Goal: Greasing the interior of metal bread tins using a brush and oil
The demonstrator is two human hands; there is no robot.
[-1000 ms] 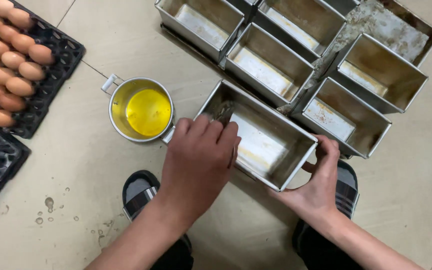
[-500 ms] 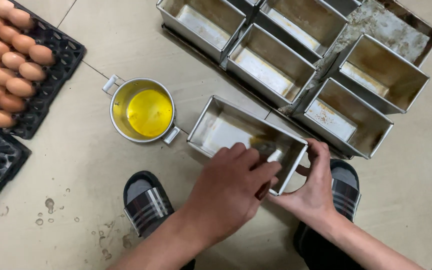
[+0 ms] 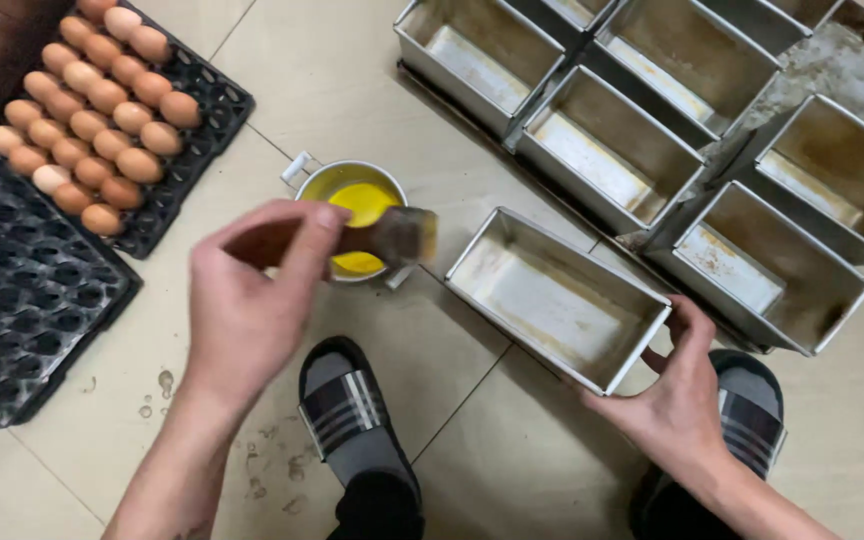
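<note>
My left hand [image 3: 252, 300] grips a wooden-handled brush [image 3: 392, 236], its bristles hovering over a small metal cup [image 3: 324, 178] of yellow liquid. My right hand [image 3: 677, 395] holds the near right corner of a rectangular metal loaf tin [image 3: 552, 300] that rests tilted on the tiled floor. The tin's inside looks greasy and holds nothing.
Several more loaf tins [image 3: 612, 150] sit in rows at the upper right. A black tray with brown eggs [image 3: 102, 120] lies upper left, with a second black egg tray [image 3: 22, 300] without eggs below it. My sandalled feet [image 3: 347, 410] are at the bottom.
My left hand has pulled the brush out of the near tin and moved left over the cup. The right hand keeps its hold on the tin.
</note>
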